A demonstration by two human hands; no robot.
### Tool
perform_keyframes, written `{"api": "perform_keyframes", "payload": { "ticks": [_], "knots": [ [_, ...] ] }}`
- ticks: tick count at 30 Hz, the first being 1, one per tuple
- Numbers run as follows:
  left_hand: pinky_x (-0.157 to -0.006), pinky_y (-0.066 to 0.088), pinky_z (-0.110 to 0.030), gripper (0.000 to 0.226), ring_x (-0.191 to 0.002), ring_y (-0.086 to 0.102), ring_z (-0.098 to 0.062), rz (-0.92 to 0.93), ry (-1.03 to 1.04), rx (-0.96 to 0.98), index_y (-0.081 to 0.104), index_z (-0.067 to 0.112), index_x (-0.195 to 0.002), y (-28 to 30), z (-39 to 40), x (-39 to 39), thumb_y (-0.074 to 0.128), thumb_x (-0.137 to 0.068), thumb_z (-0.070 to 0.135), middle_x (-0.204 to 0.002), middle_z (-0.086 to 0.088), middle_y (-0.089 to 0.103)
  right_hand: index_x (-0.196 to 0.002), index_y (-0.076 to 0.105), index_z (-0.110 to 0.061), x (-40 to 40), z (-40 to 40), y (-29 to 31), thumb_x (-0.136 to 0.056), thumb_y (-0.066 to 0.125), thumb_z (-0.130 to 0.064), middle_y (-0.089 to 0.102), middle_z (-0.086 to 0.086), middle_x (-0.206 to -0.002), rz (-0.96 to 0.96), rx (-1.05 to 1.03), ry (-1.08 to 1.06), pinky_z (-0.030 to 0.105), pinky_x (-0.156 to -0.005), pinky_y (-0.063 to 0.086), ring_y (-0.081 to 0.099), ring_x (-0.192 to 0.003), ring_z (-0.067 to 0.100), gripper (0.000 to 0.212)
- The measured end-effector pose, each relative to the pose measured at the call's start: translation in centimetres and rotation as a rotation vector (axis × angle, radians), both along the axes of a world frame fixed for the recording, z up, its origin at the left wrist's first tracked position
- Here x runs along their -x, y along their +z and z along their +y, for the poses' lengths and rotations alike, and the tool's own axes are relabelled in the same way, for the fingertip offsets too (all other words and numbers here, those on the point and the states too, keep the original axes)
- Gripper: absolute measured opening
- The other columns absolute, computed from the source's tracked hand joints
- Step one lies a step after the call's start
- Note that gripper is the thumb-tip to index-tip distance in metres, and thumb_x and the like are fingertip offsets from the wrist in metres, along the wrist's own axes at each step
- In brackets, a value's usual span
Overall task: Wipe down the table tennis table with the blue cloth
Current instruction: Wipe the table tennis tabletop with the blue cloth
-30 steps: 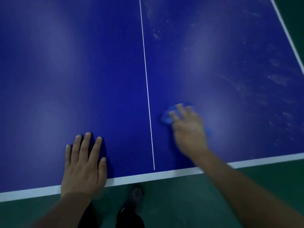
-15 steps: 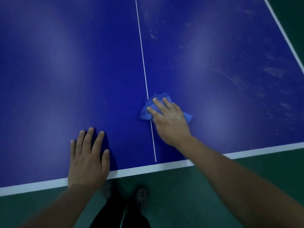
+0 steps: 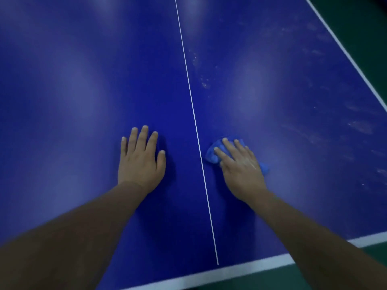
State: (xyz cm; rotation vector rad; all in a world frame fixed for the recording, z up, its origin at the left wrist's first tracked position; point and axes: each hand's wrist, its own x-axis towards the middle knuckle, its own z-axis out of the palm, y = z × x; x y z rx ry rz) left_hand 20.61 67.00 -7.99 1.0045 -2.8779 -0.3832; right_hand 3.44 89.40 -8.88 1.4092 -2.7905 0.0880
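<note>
Head view, one item at a time, largest first. Table tennis table: deep blue top with soft pale sheen patches, filling nearly the whole view; white centre line running from the far edge toward the near end; white end line along the near edge; white side line slanting down the right edge. Right half carries pale smudges and dusty streaks, thickest near the side line, plus a small cluster of specks just right of the centre line farther up; left half looks even and unmarked. Broad open surface lies beyond both hands and out to the right as far as the side line. Green floor: seen past the right edge and below the near edge at lower right. Two bare forearms reach in from the bottom corners. Left hand: flat on the left half, palm down, fingers straight and slightly spread, gripping nothing, a little left of the centre line. Right hand: palm down on the right half, fingers extended and pressing the cloth to the surface. Blue cloth: brighter blue than the table, bunched and creased, mostly covered by the right hand, one lump showing at the fingertips just right of the centre line and a smaller corner poking out beside the heel of the hand.
</note>
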Motion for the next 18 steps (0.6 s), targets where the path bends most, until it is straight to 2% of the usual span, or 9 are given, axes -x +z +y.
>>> {"api": "perform_keyframes", "payload": {
  "ticks": [3, 4, 5, 7, 9, 11, 14, 16, 18],
  "knots": [
    [-0.123, -0.001, -0.050, 0.065, -0.153, -0.001, -0.025, -0.027, 0.035, 0.000, 0.023, 0.016, -0.156, -0.6, -1.7, 1.5, 0.018, -0.099, 0.048, -0.165, -0.007, 0.012, -0.140, 0.057, -0.016, 2.8, 1.5, 1.1, -0.099, 0.042, -0.022, 0.043, 0.012, -0.154, 0.020, -0.002, -0.288, 0.054, -0.110, 0.035, 0.040, -0.140, 0.041, 0.045],
    [-0.123, -0.002, -0.050, 0.065, -0.153, 0.000, -0.024, -0.008, 0.048, -0.007, 0.023, 0.016, -0.156, -0.8, -1.8, 1.6, 0.016, -0.100, 0.048, -0.165, -0.007, 0.014, -0.140, 0.058, -0.015, 2.6, 1.5, 1.4, -0.098, 0.040, -0.022, 0.044, 0.013, -0.154, 0.027, 0.001, -0.312, 0.055, -0.110, 0.036, 0.041, -0.139, 0.042, 0.046],
    [-0.123, -0.003, -0.050, 0.066, -0.153, 0.001, -0.024, 0.017, 0.054, -0.012, 0.023, 0.016, -0.156, -1.0, -1.7, 1.6, 0.014, -0.100, 0.049, -0.164, -0.008, 0.016, -0.138, 0.059, -0.015, 1.6, 1.2, 1.4, -0.096, 0.039, -0.021, 0.045, 0.014, -0.152, 0.041, -0.003, -0.256, 0.055, -0.109, 0.037, 0.043, -0.138, 0.043, 0.047],
    [-0.122, -0.005, -0.049, 0.067, -0.153, 0.001, -0.024, 0.056, 0.051, -0.014, 0.021, 0.013, -0.156, -1.0, -1.6, 1.4, 0.013, -0.100, 0.050, -0.164, -0.009, 0.017, -0.136, 0.060, -0.019, -1.8, -0.2, 0.9, -0.091, 0.039, -0.020, 0.046, 0.012, -0.152, 0.027, -0.004, -0.006, 0.053, -0.111, 0.034, 0.044, -0.137, 0.043, 0.049],
    [-0.122, -0.005, -0.049, 0.067, -0.153, 0.003, -0.025, 0.088, 0.050, -0.028, 0.022, 0.011, -0.155, -0.9, -1.6, 1.4, 0.014, -0.100, 0.049, -0.163, -0.011, 0.018, -0.141, 0.053, -0.027, -4.8, -2.8, 0.3, -0.093, 0.042, -0.024, 0.038, 0.004, -0.158, -0.061, 0.013, 0.227, 0.050, -0.118, 0.024, 0.035, -0.143, 0.037, 0.049],
    [-0.122, -0.001, -0.050, 0.067, -0.152, 0.009, -0.027, 0.109, 0.054, -0.039, 0.026, 0.010, -0.154, -0.8, -1.7, 1.5, 0.017, -0.100, 0.048, -0.162, -0.013, 0.022, -0.145, 0.045, -0.030, -5.3, -6.6, -0.4, -0.099, 0.041, -0.029, 0.030, -0.001, -0.162, -0.110, 0.027, 0.341, 0.047, -0.122, 0.017, 0.026, -0.149, 0.031, 0.046],
    [-0.122, 0.002, -0.050, 0.065, -0.152, 0.013, -0.028, 0.113, 0.053, -0.045, 0.030, 0.009, -0.153, -1.1, -1.9, 1.6, 0.019, -0.100, 0.047, -0.161, -0.014, 0.025, -0.139, 0.053, -0.025, 0.1, -11.4, -0.3, -0.095, 0.043, -0.026, 0.042, 0.006, -0.155, -0.046, 0.046, 0.400, 0.048, -0.115, 0.028, 0.038, -0.141, 0.035, 0.046],
    [-0.122, 0.002, -0.052, 0.065, -0.152, 0.011, -0.027, 0.089, 0.025, -0.048, 0.031, 0.010, -0.153, -1.2, -2.1, 1.6, 0.017, -0.101, 0.047, -0.162, -0.012, 0.024, -0.133, 0.061, -0.016, 7.3, -11.9, 0.3, -0.089, 0.045, -0.016, 0.049, 0.015, -0.148, 0.062, 0.013, 0.249, 0.049, -0.109, 0.037, 0.048, -0.131, 0.041, 0.047],
    [-0.122, 0.002, -0.052, 0.065, -0.153, 0.010, -0.026, 0.065, 0.015, -0.050, 0.033, 0.011, -0.152, -1.2, -2.2, 1.6, 0.016, -0.102, 0.048, -0.162, -0.011, 0.024, -0.141, 0.054, -0.012, 14.7, -9.8, 1.2, -0.094, 0.043, -0.012, 0.039, 0.020, -0.155, 0.116, -0.077, -0.104, 0.048, -0.111, 0.036, 0.044, -0.133, 0.042, 0.048]
  ]
}}
